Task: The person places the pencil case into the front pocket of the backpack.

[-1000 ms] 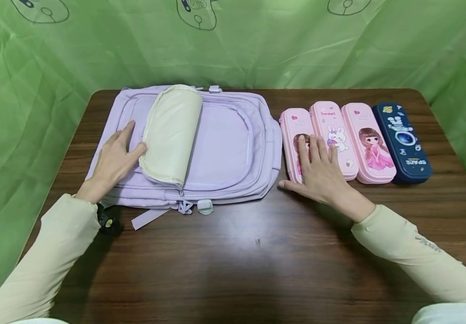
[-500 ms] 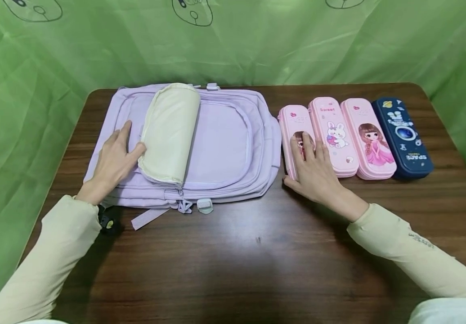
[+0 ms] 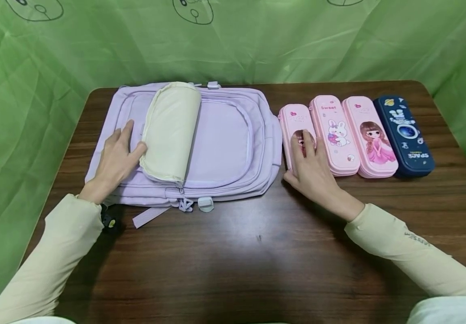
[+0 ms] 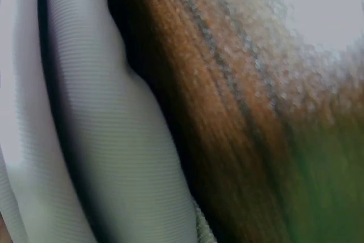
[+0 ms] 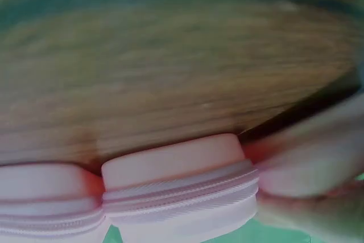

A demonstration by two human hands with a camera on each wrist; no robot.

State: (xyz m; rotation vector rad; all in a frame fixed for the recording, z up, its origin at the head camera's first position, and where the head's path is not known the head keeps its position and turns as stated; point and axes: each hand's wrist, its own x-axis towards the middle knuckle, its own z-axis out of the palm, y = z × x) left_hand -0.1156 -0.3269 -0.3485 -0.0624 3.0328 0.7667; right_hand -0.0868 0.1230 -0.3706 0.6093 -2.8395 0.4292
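Where hands (image 3: 113, 162) (image 3: 314, 173) rest, backpack (image 3: 225, 141) under left, leftmost case (image 3: 297, 119) under right.

Pale ribbed fabric (image 4: 119, 123) lies folded at left | brown wood-grain tabletop (image 4: 210, 95) at right, blurred | white glare (image 4: 327, 7) upper right

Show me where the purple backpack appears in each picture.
Head: the purple backpack lies left of centre.
Left wrist: its pale fabric fills the left side.
Right wrist: I can't make it out.
Shared landmark: the brown tabletop shows in all three views.
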